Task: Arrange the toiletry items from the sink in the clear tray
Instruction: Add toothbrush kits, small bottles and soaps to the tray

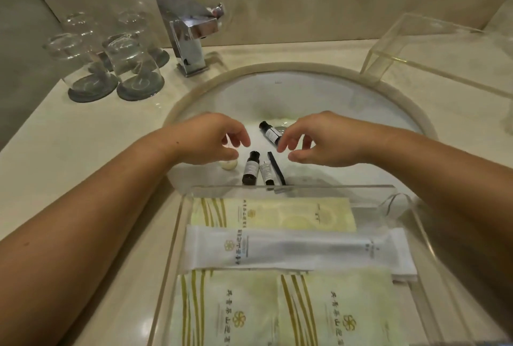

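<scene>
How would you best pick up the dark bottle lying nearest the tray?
Pinch the dark bottle across its labelled middle, coming from above. It lies flat in the sink, a small tube close against one side, so fingertips probably fit best from overhead.

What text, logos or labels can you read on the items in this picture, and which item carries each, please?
Nothing can be quoted with confidence.
Yellow-striped packets in the clear tray: flower logo with a line of Chinese characters, upside down and too blurred to read.
White packet: the same, unreadable.
Dark bottles and small tube in the sink: pale labels, print too small.
</scene>
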`<action>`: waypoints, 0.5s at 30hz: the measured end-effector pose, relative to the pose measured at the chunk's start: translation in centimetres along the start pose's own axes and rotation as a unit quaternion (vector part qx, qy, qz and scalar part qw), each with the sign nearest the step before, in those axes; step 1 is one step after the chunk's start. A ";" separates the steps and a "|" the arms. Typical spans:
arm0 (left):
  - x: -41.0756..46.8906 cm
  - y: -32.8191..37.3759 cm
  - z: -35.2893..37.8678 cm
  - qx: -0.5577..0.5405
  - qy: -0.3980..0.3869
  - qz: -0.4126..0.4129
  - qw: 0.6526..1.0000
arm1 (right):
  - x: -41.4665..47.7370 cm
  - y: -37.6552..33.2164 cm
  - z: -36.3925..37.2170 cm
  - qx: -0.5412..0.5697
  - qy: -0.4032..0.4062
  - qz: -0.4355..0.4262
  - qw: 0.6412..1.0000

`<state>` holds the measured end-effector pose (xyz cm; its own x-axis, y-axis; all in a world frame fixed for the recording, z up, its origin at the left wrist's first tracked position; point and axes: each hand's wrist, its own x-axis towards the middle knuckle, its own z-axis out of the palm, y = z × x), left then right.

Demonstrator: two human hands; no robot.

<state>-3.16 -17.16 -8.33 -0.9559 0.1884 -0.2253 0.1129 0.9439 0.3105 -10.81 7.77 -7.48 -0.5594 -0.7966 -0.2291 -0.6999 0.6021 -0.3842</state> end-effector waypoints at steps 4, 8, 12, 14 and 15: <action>1.8 -0.5 0.9 0.016 -0.053 0.004 0.998 | 2.9 1.8 1.4 -0.004 -0.016 -0.004 1.000; 3.2 -0.7 1.6 0.021 -0.092 0.002 0.995 | 5.7 3.5 2.7 -0.021 -0.021 0.011 1.000; 3.9 -0.6 2.0 0.041 -0.122 0.010 0.992 | 7.6 4.4 3.3 -0.021 -0.020 0.033 0.999; 4.2 -0.5 2.1 0.049 -0.138 0.008 0.989 | 8.3 4.6 3.4 -0.021 -0.015 0.030 0.999; 4.3 -0.4 2.2 0.052 -0.145 0.004 0.988 | 8.5 4.6 3.5 -0.023 -0.017 0.030 0.999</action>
<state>-6.69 -16.10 -11.43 -0.8384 0.2517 -0.4835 0.1618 0.9619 0.2202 -17.23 3.59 -14.34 -0.5859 -0.7603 -0.2805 -0.6863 0.6495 -0.3273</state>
